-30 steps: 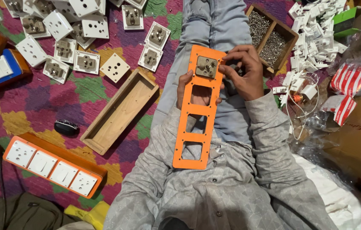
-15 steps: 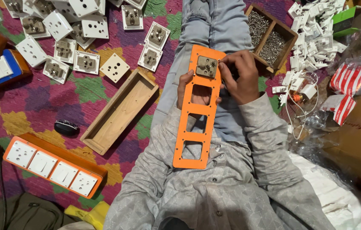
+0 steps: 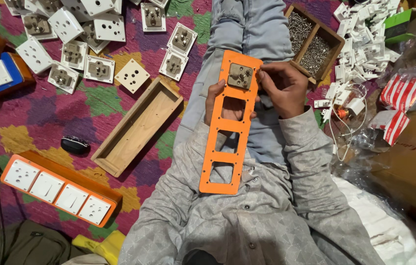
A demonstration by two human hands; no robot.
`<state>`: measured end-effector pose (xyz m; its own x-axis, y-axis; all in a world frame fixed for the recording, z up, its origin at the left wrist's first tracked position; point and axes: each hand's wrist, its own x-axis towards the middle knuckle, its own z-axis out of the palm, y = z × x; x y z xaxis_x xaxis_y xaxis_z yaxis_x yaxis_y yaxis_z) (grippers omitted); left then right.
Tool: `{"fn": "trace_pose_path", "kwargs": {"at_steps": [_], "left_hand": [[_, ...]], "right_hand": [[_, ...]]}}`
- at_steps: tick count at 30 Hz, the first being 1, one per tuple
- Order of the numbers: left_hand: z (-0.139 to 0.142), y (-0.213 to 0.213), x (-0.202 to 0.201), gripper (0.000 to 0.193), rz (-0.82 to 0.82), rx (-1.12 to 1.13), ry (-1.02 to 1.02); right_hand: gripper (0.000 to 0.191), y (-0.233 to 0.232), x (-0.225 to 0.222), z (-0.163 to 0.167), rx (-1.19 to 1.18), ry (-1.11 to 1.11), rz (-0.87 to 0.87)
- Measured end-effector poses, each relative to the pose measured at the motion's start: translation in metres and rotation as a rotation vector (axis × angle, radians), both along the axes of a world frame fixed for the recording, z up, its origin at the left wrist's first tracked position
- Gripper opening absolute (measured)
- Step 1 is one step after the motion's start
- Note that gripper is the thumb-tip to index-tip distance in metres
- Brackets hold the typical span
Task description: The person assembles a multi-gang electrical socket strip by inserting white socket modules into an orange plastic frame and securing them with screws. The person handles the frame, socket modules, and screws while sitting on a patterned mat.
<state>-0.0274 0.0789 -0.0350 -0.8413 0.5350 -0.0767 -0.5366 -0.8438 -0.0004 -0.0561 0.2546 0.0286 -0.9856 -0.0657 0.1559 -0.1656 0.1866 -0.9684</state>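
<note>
The left hand (image 3: 227,105) holds the orange frame (image 3: 227,122) from behind over the lap, its grip closed around the frame's upper part. A grey socket (image 3: 240,76) sits in the top opening. Since a second ago the right hand (image 3: 281,88) has slid from the frame's edge to the socket's right corner, fingertips pinched there; what they pinch is hidden. The screw box (image 3: 316,41) lies just beyond.

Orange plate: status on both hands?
Left hand grips orange plate from behind. Right hand pinches at socket in top slot. Three slots empty. Nothing blocking.
</note>
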Motion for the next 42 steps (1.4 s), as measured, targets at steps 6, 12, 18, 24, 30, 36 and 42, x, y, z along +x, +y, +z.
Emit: {"fn": "trace_pose_path", "kwargs": {"at_steps": [6, 12, 18, 24, 30, 36, 42], "left_hand": [[-0.002, 0.001, 0.001, 0.059, 0.006, -0.022, -0.033], [-0.002, 0.002, 0.002, 0.058, 0.007, 0.008, -0.021], [-0.001, 0.001, 0.002, 0.058, 0.007, 0.001, -0.03], [-0.003, -0.001, 0.0, 0.065, -0.013, 0.03, 0.036], [-0.006, 0.0, 0.001, 0.065, 0.001, 0.09, 0.012], [-0.006, 0.0, 0.002, 0.063, 0.014, 0.073, 0.03], [-0.005, -0.001, 0.002, 0.065, -0.008, 0.07, 0.01]], "right_hand": [[0.009, -0.006, -0.008, 0.015, 0.324, 0.194, 0.016], [0.008, -0.01, -0.008, 0.02, 0.357, 0.196, 0.018], [0.007, -0.006, -0.009, 0.012, 0.319, 0.135, 0.004], [0.008, -0.001, -0.014, 0.003, 0.253, 0.12, 0.005], [0.014, -0.001, -0.006, 0.007, 0.272, 0.212, 0.023], [0.023, 0.005, -0.007, 0.0, 0.254, 0.136, 0.077], [0.023, 0.009, -0.006, -0.008, 0.194, 0.111, 0.072]]}}
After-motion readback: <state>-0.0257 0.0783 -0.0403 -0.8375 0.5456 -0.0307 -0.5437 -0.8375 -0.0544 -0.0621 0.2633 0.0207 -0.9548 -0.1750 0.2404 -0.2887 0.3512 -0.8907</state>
